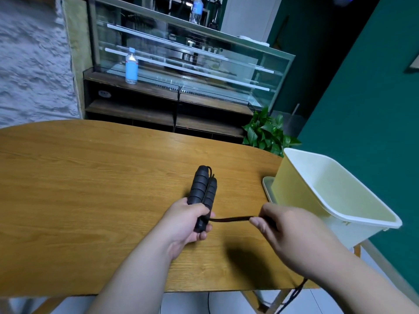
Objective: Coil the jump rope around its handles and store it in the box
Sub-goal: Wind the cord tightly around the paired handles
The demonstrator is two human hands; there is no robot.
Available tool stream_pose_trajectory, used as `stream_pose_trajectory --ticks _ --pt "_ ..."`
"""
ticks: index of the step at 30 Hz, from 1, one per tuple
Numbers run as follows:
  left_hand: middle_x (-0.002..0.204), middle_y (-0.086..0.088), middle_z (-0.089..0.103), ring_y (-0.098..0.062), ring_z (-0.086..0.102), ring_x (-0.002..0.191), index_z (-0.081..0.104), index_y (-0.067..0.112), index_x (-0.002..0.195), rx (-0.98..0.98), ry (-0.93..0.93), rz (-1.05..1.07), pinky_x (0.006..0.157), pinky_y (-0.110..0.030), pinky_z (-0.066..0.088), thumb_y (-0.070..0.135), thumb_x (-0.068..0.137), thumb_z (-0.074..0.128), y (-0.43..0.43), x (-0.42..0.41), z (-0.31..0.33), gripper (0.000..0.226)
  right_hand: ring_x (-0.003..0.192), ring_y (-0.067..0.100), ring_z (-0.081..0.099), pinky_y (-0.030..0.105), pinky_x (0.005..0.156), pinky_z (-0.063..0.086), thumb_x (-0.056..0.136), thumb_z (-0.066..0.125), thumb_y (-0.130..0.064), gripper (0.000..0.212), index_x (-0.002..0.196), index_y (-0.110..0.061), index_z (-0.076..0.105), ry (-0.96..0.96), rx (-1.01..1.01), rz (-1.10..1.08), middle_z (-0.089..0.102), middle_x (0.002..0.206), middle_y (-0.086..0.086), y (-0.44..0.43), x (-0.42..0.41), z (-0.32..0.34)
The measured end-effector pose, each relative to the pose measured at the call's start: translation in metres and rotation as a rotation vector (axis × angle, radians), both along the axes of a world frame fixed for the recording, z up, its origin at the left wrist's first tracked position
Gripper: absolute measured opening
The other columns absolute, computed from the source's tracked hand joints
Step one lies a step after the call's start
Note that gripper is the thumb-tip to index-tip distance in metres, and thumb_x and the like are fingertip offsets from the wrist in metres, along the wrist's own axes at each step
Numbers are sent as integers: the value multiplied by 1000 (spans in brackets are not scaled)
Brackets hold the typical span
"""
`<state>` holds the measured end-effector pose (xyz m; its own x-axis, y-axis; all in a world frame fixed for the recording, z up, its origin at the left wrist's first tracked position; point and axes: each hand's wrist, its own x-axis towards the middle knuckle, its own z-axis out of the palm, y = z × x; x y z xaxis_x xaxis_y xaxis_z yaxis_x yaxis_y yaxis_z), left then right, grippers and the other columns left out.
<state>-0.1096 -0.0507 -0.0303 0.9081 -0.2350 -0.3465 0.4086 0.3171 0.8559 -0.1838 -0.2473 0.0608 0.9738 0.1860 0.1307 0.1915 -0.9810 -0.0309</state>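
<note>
My left hand (188,219) grips the lower ends of the two black foam jump rope handles (202,189), held side by side and pointing away from me above the wooden table (90,177). A stretch of black rope (231,219) runs taut from the handles' lower end to my right hand (292,232), which pinches it between thumb and fingers. More rope hangs below my right wrist over the table's near edge (294,293). The pale yellow box (335,214) with a white rim stands open at the table's right end.
A pale lid or tray (267,189) lies under the box's left side. A green plant (265,132) stands beyond the table's far right edge. Behind it is a glass display counter with a water bottle (131,66). A green wall is on the right.
</note>
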Motion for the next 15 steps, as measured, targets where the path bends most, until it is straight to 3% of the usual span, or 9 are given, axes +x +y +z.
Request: stream_pose_trajectory --ticks 6,10,15 --pt "98 -24 70 -23 56 58 56 6 117 65 -36 -312 46 -27 38 2 89 49 -6 -10 1 30 68 15 54 31 55 44 93 43 -55 30 86 -29 55 -228 32 122 54 72 -12 8 17 22" --pt "97 -20 69 -23 55 57 52 3 117 93 -54 -524 44 -24 34 2 84 51 -9 -15 0 33 75 14 58 31 63 48 88 53 -56 25 86 -33 64 -118 111 210 64 79 -12 11 36 29" --pt "96 -20 69 -21 55 55 53 5 113 77 -167 -811 39 -18 34 3 78 55 -1 -24 9 34 80 5 62 29 72 51 72 59 -65 38 83 -33 75 88 202 322 67 78 -17 12 54 33"
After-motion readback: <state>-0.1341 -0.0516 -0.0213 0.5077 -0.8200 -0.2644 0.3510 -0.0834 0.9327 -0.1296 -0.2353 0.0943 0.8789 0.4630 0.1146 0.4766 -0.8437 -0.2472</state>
